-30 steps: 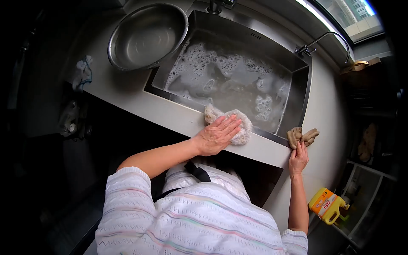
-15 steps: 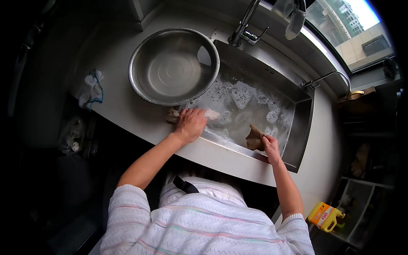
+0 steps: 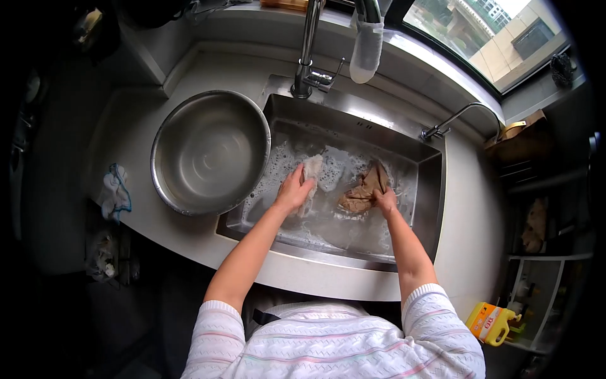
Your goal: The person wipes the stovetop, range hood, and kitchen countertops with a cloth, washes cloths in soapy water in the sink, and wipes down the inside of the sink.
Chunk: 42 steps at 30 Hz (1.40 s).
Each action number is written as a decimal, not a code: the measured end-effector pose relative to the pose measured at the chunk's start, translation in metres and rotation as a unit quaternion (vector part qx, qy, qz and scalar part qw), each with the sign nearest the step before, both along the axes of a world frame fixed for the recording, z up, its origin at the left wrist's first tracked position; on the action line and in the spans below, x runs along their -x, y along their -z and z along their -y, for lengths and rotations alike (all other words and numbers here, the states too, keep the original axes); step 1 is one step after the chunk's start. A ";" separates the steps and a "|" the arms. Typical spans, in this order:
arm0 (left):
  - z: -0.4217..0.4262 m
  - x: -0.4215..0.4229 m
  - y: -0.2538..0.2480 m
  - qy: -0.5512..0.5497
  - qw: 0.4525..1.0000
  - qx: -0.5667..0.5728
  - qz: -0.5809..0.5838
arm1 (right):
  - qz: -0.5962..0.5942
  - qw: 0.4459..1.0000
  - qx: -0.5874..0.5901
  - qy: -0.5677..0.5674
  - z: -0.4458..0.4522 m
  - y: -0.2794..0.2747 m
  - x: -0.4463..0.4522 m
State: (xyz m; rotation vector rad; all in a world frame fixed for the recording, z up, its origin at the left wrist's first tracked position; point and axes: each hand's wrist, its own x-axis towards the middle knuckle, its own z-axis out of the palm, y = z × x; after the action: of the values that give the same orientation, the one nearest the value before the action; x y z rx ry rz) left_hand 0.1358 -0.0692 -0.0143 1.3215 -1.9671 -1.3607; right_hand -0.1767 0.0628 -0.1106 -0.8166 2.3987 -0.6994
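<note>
Both hands are over the soapy water in the steel sink [image 3: 431, 211]. My left hand [image 3: 294, 189] holds a whitish cloth [image 3: 311, 169] between thumb and fingers in the left half of the sink; the cloth hangs down to the water. On the right side, my right hand [image 3: 386, 199] grips the edge of a brown cloth [image 3: 362, 194], which lies spread and partly wet at the water's surface. The two cloths are apart.
A large steel basin [image 3: 211, 151] stands left of the sink, overlapping its edge. Behind the sink rises a faucet [image 3: 304, 69], with a thin curved tap [image 3: 467, 108] at right. A white and blue cloth [image 3: 115, 191] lies far left; a yellow jug [image 3: 490, 323] stands lower right.
My left hand moved the whitish cloth off the front counter edge into the sink. My right hand brought the brown cloth from the sink's right corner into the water. The view has shifted.
</note>
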 end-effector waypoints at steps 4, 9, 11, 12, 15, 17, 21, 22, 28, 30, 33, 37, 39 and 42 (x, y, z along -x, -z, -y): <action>-0.008 0.041 0.026 0.166 0.931 -0.012 0.325 | -0.045 0.963 -0.138 -0.229 0.009 0.001 -0.089; 0.003 0.034 0.080 0.101 0.970 -0.065 0.209 | -0.088 0.927 -0.200 -0.304 0.000 -0.028 -0.037; 0.007 0.032 0.077 -0.040 0.976 -0.053 0.208 | 0.076 0.994 -0.074 -0.035 -0.014 -0.011 -0.018; 0.009 0.037 0.073 -0.003 0.970 -0.124 0.207 | 0.152 0.983 -0.005 0.102 -0.017 0.000 -0.012; 0.005 0.057 0.055 0.037 0.941 -0.316 0.114 | 0.102 0.995 0.016 -0.009 -0.010 0.013 -0.048; -0.004 0.063 0.041 -0.033 0.908 -0.413 -0.061 | 0.227 0.964 -0.084 -0.105 -0.007 -0.006 -0.050; -0.001 0.060 0.038 -0.116 0.836 -0.498 -0.198 | 0.369 0.922 0.047 0.112 -0.006 -0.062 -0.039; -0.004 0.062 0.044 -0.091 0.827 -0.508 -0.225 | 0.411 0.904 0.065 0.103 -0.002 -0.074 -0.050; -0.014 0.062 0.045 -0.061 0.824 -0.513 -0.234 | 0.473 0.881 0.015 -0.021 0.005 -0.047 -0.084; -0.008 0.054 0.057 -0.076 0.831 -0.517 -0.193 | 0.407 0.913 0.035 0.008 -0.004 -0.040 -0.060; -0.012 0.057 0.048 -0.128 0.869 -0.464 -0.115 | 0.385 0.887 0.175 0.185 -0.009 -0.029 -0.047; -0.023 0.070 0.043 -0.139 0.796 -0.562 -0.175 | 0.370 0.918 0.132 0.060 0.011 0.000 -0.106; -0.021 0.073 0.067 -0.126 0.704 -0.635 -0.292 | 0.356 0.923 0.145 0.008 0.023 -0.023 -0.135; -0.008 0.055 0.063 -0.115 0.638 -0.703 -0.292 | 0.187 0.956 0.180 -0.139 0.034 -0.098 -0.178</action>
State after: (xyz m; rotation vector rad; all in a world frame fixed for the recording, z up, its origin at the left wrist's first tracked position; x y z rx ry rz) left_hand 0.0811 -0.0612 -0.0776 1.1618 0.0213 -2.7912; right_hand 0.0017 0.0286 -0.0124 -1.0368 1.8002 -1.0817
